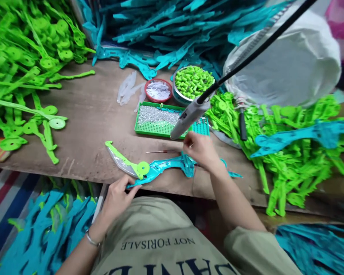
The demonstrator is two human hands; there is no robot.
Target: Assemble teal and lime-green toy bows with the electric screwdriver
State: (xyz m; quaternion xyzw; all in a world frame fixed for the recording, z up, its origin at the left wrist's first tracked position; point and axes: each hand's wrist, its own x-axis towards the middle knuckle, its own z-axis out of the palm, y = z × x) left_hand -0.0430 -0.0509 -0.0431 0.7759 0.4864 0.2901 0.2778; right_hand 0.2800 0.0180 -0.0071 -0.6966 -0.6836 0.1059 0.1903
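Note:
A long blue plastic part [167, 164] lies along the table's front edge. A bright green arm with a round disc [142, 168] sits at its left end, with a clear strip [120, 162] along the arm. My left hand [119, 196] pinches the blue part's left tip between thumb and fingers. Over the part's right half is my right hand [202, 151], its fingers curled together; what they hold, if anything, is hidden. Just above that hand hangs a grey electric screwdriver [189, 118]. A thin red-handled pick [160, 151] lies behind the blue part.
Behind stand a green tray [137, 126] of small metal screws, a red basket [152, 98] of pale strips and a bowl [179, 97] of green pieces. Green parts heap at left [25, 57] and right [289, 164]. Blue parts [172, 30] pile behind, near a white sack [286, 68].

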